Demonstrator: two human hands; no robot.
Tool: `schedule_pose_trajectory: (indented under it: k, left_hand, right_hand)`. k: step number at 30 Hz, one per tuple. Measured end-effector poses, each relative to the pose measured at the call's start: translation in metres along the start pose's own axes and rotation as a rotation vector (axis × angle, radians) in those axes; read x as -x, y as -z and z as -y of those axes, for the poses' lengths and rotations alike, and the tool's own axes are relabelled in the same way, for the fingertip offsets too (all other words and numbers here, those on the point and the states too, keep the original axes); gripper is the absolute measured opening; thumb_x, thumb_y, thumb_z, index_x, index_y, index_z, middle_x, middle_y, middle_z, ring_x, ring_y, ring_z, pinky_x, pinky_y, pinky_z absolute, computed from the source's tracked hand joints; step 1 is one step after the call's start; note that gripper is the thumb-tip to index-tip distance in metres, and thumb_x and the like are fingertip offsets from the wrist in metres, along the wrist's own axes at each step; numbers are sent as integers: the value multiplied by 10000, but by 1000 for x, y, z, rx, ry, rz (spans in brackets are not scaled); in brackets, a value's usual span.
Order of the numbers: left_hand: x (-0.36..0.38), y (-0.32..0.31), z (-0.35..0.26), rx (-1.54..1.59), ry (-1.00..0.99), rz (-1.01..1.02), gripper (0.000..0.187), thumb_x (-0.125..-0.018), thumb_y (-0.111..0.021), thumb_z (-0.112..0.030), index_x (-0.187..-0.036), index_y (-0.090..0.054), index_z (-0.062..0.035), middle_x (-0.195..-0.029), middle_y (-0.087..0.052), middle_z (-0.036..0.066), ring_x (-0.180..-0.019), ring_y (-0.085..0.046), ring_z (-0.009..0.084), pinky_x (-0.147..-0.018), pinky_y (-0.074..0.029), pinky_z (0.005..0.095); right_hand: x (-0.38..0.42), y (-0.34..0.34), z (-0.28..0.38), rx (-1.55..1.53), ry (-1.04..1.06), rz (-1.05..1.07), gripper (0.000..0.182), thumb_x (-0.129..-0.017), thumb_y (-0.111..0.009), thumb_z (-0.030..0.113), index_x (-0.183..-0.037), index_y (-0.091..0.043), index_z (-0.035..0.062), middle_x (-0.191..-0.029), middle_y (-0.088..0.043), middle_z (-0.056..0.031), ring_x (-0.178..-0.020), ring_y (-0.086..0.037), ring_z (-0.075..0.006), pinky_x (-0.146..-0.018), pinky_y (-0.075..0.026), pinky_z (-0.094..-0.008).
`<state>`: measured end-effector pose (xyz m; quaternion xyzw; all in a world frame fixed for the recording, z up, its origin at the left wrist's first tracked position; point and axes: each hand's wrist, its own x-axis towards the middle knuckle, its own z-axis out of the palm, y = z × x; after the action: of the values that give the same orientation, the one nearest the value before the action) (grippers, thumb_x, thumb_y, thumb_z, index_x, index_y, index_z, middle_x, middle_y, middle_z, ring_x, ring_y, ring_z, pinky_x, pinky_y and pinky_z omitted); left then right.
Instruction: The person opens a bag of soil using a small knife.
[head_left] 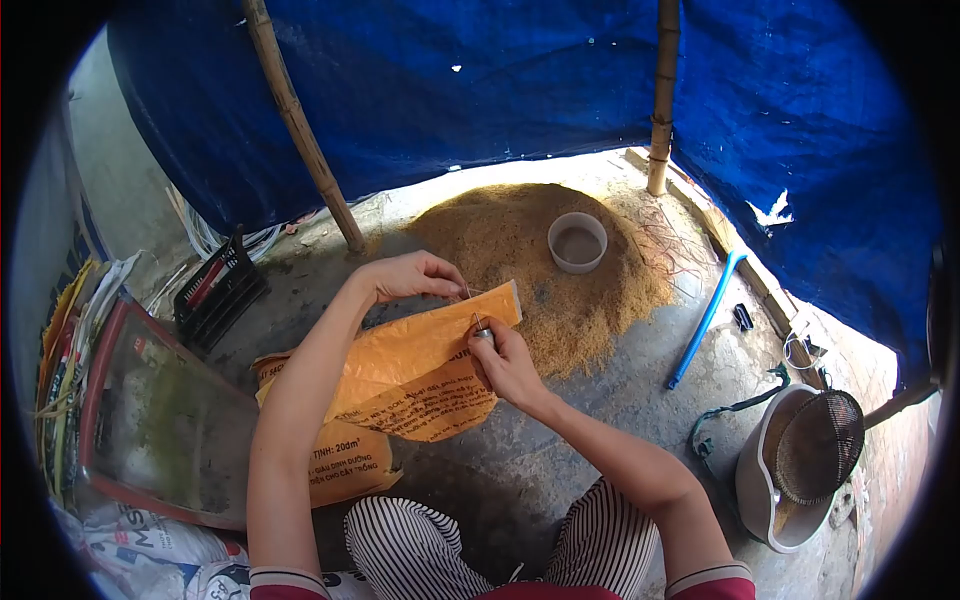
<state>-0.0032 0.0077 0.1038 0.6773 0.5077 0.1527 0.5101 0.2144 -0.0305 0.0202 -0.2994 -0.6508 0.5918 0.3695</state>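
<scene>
An orange printed plastic bag (420,350) lies in front of my knees, its upper corner raised between my hands. My left hand (420,277) is closed in a pinch at the bag's top edge, on a thin strand too fine to identify. Closed around a small hand tool (485,335) with a grey metal end and a thin bent tip, my right hand (508,362) rests against the bag's right side. A second orange bag (345,470) sits partly under the first.
A brown grainy heap (480,225) spreads beyond the bag, with a white tub (577,243) on it. At right are a blue pipe (705,320) and a white bucket (755,480) with a mesh strainer (820,448). A red-framed panel (160,420) and black rack (220,290) stand left.
</scene>
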Motion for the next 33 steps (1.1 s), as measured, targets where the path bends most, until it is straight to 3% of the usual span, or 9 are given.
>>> schedule_pose_trajectory:
  k: [5, 9, 33]
  left_hand:
    - [16, 5, -7, 85, -29, -311, 175, -871, -650, -191, -1000, -676, -76, -912, -662, -28, -802, -547, 48, -688, -416, 211]
    - [21, 0, -15, 96, -46, -391, 200, -844, -685, -195, -991, -681, -60, -870, -663, -25, -744, -546, 45, -634, -415, 206]
    - [23, -1, -8, 48, -58, -434, 169, -798, -720, -138, -921, -693, -25, -841, -673, 20, -799, -610, 81, -732, -484, 222]
  right_hand:
    - [0, -4, 2, -62, -15, 21, 200, -883, -491, 193, -898, -518, -4, -595, -499, -21, -490, -469, -92, -458, -377, -265]
    - [-1, -4, 5, -147, -51, 57, 183, -902, -485, 196, -905, -504, 14, -583, -481, -2, -441, -439, -72, -411, -352, -241]
    - [-5, -7, -4, -123, -18, 4, 220, -919, -506, 227, -887, -518, 10, -612, -492, -6, -483, -457, -78, -447, -371, -253]
